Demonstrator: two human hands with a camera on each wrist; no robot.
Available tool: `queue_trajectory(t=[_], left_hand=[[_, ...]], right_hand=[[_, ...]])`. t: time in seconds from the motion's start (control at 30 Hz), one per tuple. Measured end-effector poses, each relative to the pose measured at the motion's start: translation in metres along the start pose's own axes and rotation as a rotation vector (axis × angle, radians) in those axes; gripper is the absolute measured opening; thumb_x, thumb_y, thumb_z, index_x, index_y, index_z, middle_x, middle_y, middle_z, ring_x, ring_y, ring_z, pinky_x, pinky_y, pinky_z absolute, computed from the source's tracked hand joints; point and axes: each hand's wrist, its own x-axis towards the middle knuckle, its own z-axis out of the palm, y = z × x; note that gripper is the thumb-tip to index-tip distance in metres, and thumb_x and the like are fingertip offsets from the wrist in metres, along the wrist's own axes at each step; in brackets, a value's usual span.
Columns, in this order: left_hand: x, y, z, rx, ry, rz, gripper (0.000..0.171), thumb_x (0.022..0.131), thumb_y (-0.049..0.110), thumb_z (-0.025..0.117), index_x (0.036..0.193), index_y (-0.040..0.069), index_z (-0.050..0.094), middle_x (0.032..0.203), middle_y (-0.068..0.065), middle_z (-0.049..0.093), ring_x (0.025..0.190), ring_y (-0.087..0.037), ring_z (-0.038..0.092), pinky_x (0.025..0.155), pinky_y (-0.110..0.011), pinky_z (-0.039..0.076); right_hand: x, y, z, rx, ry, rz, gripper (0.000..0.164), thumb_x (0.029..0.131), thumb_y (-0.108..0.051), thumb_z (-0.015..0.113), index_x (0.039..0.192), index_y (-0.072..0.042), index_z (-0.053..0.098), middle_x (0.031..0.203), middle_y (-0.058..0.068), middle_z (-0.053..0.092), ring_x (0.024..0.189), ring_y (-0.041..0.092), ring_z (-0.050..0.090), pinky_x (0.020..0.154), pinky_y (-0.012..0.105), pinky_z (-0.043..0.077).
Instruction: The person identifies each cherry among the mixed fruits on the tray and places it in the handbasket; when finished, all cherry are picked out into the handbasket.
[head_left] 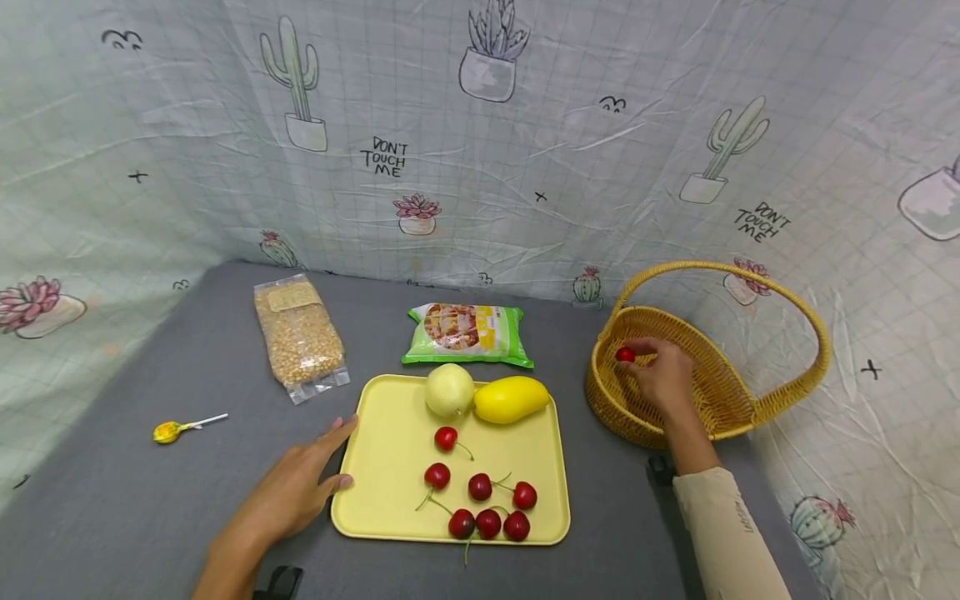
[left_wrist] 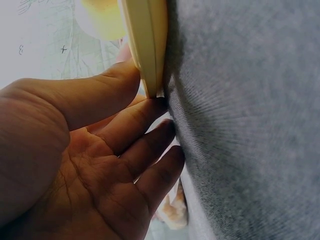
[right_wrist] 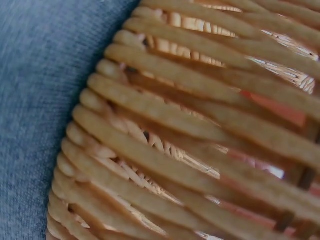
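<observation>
My right hand (head_left: 663, 375) is inside the wicker basket (head_left: 618, 421), pinching a red cherry (head_left: 625, 354) between thumb and fingertips. In the right wrist view the basket's woven side (right_wrist: 165, 130) fills most of the picture and hides the hand. My left hand (head_left: 292, 483) rests at the left edge of the yellow tray (head_left: 382, 467), thumb and index finger spread along it. Close up, the left thumb (left_wrist: 105, 92) touches the tray's side, and the other fingers extend to the grey cloth. On the tray lie several cherries (head_left: 437, 476), a pale round fruit (head_left: 449, 390) and a yellow mango (head_left: 512, 400).
Behind the tray lies a green snack packet (head_left: 468, 333). A clear bag of corn kernels (head_left: 300, 333) lies at the back left, with a yellow lollipop (head_left: 168, 432) nearer the front. The basket's tall handle (head_left: 813, 350) arches over its right side. A printed curtain (head_left: 465, 167) hangs behind.
</observation>
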Motion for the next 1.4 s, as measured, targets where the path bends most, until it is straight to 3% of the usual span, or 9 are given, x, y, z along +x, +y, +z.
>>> queue_trajectory(t=[0.1,0.33,0.6,0.7,0.93,1.2,1.4], left_hand=[[0.0,0.0,-0.001,-0.001,-0.004,-0.006,0.079,0.092,0.012,0.082,0.161,0.004,0.045,0.156,-0.032,0.051,0.133,-0.056,0.059,0.106,-0.069,0.049],[0.0,0.0,0.0,-0.001,-0.003,-0.007,0.078,0.092,0.012,0.081,0.161,0.004,0.045,0.156,-0.032,0.05,0.134,-0.056,0.058,0.107,-0.069,0.048],[0.0,0.0,0.001,0.014,0.017,0.012,0.078,0.091,0.012,0.082,0.159,0.003,0.047,0.154,-0.033,0.052,0.132,-0.055,0.061,0.106,-0.068,0.05],[0.0,0.0,0.001,0.016,0.021,0.016,0.077,0.091,0.011,0.082,0.159,0.002,0.047,0.153,-0.033,0.053,0.131,-0.054,0.061,0.105,-0.067,0.051],[0.0,0.001,0.001,0.019,0.023,0.019,0.077,0.091,0.012,0.083,0.159,0.002,0.047,0.153,-0.033,0.053,0.131,-0.054,0.062,0.105,-0.067,0.051],[0.0,0.002,0.0,0.016,0.012,0.016,0.077,0.091,0.012,0.082,0.159,0.003,0.047,0.154,-0.033,0.053,0.131,-0.054,0.062,0.105,-0.067,0.051],[0.0,0.002,0.0,0.008,0.004,0.015,0.077,0.092,0.012,0.082,0.16,0.003,0.047,0.154,-0.033,0.052,0.131,-0.054,0.062,0.105,-0.067,0.051]], right_hand=[[0.001,0.0,0.0,-0.014,-0.057,0.023,0.034,0.092,-0.014,0.084,0.123,-0.004,0.077,0.121,0.021,0.077,0.085,0.033,0.07,0.074,0.041,0.055],[0.004,-0.001,0.0,-0.054,-0.176,0.063,0.036,0.093,-0.017,0.083,0.126,-0.004,0.075,0.126,0.022,0.074,0.11,0.042,0.067,0.094,0.057,0.054],[0.003,-0.002,0.001,-0.055,-0.19,0.063,0.037,0.094,-0.018,0.082,0.128,-0.005,0.074,0.129,0.022,0.074,0.118,0.043,0.064,0.098,0.059,0.051],[0.003,-0.001,0.002,-0.049,-0.169,0.047,0.038,0.094,-0.018,0.082,0.128,-0.004,0.074,0.129,0.023,0.074,0.112,0.042,0.067,0.096,0.057,0.053],[0.002,0.0,0.003,0.007,-0.046,-0.01,0.036,0.095,-0.019,0.083,0.126,-0.004,0.076,0.124,0.02,0.076,0.094,0.032,0.067,0.074,0.035,0.051],[-0.002,-0.005,0.002,0.111,0.191,-0.066,0.027,0.094,-0.019,0.084,0.118,-0.008,0.078,0.116,0.014,0.076,0.089,0.029,0.065,0.072,0.023,0.045],[-0.004,-0.014,-0.001,0.239,0.401,-0.22,0.026,0.087,-0.011,0.089,0.111,-0.006,0.08,0.105,0.014,0.075,0.084,0.031,0.063,0.07,0.011,0.043]])
